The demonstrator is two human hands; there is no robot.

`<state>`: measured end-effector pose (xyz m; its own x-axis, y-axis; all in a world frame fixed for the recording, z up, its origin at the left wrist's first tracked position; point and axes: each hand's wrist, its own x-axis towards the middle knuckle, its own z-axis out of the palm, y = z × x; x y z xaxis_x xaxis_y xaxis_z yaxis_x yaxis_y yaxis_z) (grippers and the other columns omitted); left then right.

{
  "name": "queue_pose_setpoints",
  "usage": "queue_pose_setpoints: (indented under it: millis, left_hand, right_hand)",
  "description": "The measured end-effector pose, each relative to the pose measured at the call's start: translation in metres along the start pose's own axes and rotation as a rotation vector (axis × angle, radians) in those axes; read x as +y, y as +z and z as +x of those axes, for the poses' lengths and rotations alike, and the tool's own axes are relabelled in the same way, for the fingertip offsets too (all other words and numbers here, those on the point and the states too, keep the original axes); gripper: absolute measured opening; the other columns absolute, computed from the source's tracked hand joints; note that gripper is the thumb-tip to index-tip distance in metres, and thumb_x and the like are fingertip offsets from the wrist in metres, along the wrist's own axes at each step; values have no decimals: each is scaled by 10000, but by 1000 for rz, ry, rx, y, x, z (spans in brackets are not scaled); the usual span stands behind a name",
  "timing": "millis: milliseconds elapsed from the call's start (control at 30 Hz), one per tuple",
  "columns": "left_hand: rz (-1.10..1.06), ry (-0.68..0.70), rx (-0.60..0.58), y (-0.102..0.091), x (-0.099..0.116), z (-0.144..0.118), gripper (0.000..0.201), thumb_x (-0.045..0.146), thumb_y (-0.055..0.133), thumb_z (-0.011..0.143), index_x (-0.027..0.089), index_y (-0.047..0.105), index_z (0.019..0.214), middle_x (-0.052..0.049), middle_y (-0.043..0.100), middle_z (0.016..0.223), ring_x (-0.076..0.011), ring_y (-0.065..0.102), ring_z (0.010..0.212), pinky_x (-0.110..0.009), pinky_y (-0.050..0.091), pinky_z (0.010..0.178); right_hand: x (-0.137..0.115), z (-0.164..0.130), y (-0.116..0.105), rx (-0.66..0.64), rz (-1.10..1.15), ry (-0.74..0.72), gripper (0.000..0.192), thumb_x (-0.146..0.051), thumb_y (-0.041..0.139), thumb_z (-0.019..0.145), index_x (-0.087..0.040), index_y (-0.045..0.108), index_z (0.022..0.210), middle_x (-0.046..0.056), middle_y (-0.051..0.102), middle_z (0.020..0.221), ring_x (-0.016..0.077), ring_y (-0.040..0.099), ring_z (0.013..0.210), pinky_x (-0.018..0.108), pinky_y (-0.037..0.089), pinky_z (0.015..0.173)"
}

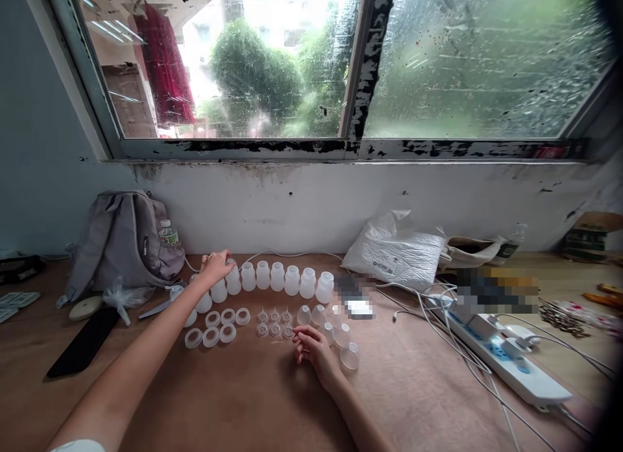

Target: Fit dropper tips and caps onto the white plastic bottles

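Beside the backpack (126,241), the left hand (214,267) grips a small white bottle (232,278) at the near end of the bottle row (285,280). Farther from the backpack, the right hand (311,348) rests loosely curled on the table (243,400), holding nothing, beside clear caps (341,338).

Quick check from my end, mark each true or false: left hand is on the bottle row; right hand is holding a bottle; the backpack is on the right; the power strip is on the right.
1. The left hand rests on the row of white bottles. True.
2. The right hand holds a bottle. False: it rests curled on the table beside the clear caps.
3. The grey backpack is on the right. False: it is far left.
4. The power strip lies on the right. True.
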<state>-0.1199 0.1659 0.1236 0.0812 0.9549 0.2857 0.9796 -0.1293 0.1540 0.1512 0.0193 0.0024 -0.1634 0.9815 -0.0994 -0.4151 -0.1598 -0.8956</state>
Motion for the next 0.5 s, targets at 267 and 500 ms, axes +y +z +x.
queue_pose_setpoints:
  millis: [267,500]
  left_hand:
    - [0,239,56,14,20,-93,205,335,411,813,202,564,841,-61,598,869,-221,529,849,-327,364,774]
    - [23,280,135,71,-8,-170,190,347,493,773,203,588,852,-92,585,1022,-258,496,976,-389,374,804]
  right_hand:
    - [6,-5,-2,193,-659,-416,126,-320,545,769,-238,628,818,47,596,762,220,560,724,355,452,659]
    - [28,4,-7,7,-1161,-554,294,-219,499,792,-248,597,1068,89,506,1215,283,401,1148,461,329,950]
